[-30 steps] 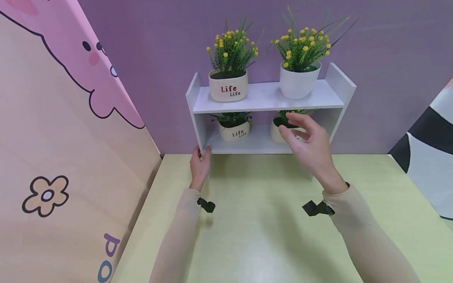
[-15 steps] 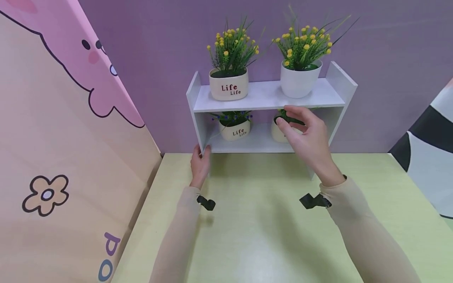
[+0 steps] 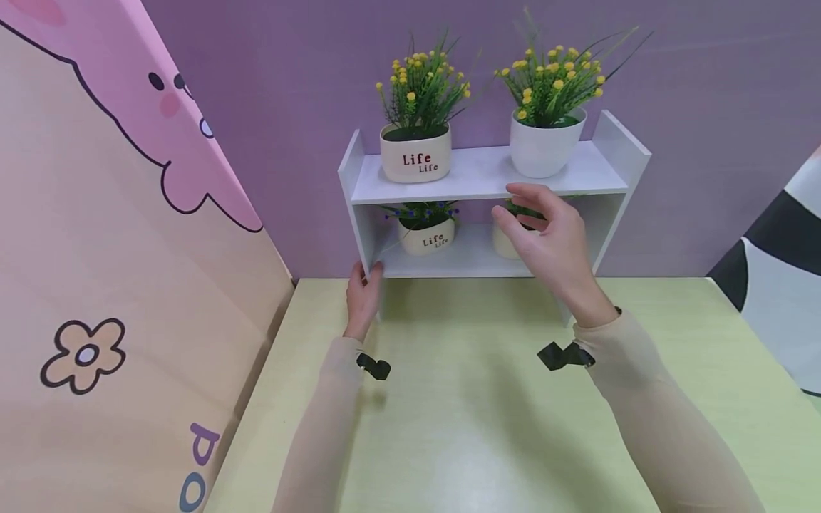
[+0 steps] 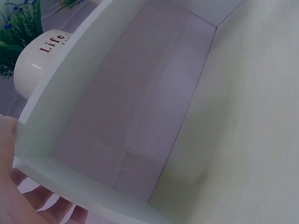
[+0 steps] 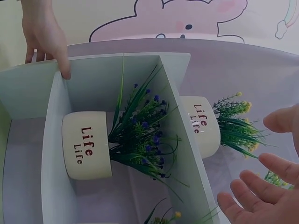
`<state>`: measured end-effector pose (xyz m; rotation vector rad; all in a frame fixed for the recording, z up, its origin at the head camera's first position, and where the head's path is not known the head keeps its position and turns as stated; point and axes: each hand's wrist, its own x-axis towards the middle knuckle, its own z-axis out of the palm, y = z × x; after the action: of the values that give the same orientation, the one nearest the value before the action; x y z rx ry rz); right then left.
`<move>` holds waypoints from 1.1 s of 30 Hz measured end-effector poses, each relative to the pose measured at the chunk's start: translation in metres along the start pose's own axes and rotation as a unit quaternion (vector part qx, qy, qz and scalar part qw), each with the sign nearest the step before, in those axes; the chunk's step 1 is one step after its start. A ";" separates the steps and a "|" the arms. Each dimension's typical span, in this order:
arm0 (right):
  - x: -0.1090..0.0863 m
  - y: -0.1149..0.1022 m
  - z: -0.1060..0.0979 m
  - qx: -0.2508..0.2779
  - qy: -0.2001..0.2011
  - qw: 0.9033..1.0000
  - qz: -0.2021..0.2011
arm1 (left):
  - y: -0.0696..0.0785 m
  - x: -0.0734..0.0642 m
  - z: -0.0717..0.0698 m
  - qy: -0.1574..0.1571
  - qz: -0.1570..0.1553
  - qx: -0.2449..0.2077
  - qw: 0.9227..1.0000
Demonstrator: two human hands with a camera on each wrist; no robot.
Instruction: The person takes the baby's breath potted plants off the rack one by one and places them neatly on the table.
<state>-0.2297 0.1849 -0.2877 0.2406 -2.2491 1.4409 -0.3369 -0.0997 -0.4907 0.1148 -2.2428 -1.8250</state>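
My left hand [image 3: 363, 303] grips the left side panel of a white two-tier shelf [image 3: 479, 169] near the lower board. In the left wrist view the fingers [image 4: 56, 211] pass behind that panel. My right hand [image 3: 559, 246] is held in front of the shelf's right half, fingers apart and slightly bent, holding nothing. It partly hides a cream flowerpot [image 3: 505, 244] on the lower board. Left of that pot stands another cream "Life" flowerpot [image 3: 426, 239] with blue flowers. The upper board bears a "Life" flowerpot [image 3: 415, 160] and a plain white flowerpot [image 3: 545, 151], both with yellow flowers.
The shelf stands at the back of a pale yellow table [image 3: 436, 427], against a purple wall [image 3: 276, 107]. A cartoon-printed panel [image 3: 147, 271] rises along the table's left edge. A black-and-white print [image 3: 782, 285] is at the right.
My right hand has risen and shifted slightly left, up to the height of the upper board's front edge. The left hand keeps its place on the side panel. The flowerpots stay put.
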 end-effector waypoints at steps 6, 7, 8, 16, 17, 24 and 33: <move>0.003 -0.005 0.002 0.005 -0.008 1.000 -0.006 | -0.001 0.000 0.001 -0.001 0.011 -0.012 1.000; 0.004 -0.006 0.002 0.005 -0.008 1.000 -0.007 | -0.002 0.000 0.001 -0.001 0.012 -0.013 1.000; 0.004 -0.006 0.003 0.006 -0.009 1.000 -0.007 | -0.002 0.000 0.001 0.000 0.012 -0.014 1.000; 0.009 -0.007 0.006 0.002 -0.017 1.000 -0.010 | -0.004 0.001 0.002 0.001 0.013 -0.016 1.000; 0.010 -0.007 0.006 0.002 -0.019 1.000 -0.010 | -0.005 0.001 0.002 0.000 0.015 -0.016 1.000; 0.016 -0.007 0.011 0.011 -0.028 1.000 -0.003 | -0.009 0.001 0.001 0.001 0.025 -0.022 0.999; 0.025 -0.003 0.017 0.003 -0.016 1.000 -0.001 | -0.013 0.003 0.002 0.007 0.025 -0.022 0.999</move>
<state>-0.2560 0.1707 -0.2799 0.2698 -2.2691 1.4528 -0.3411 -0.1010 -0.5028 0.0627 -2.1753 -1.8412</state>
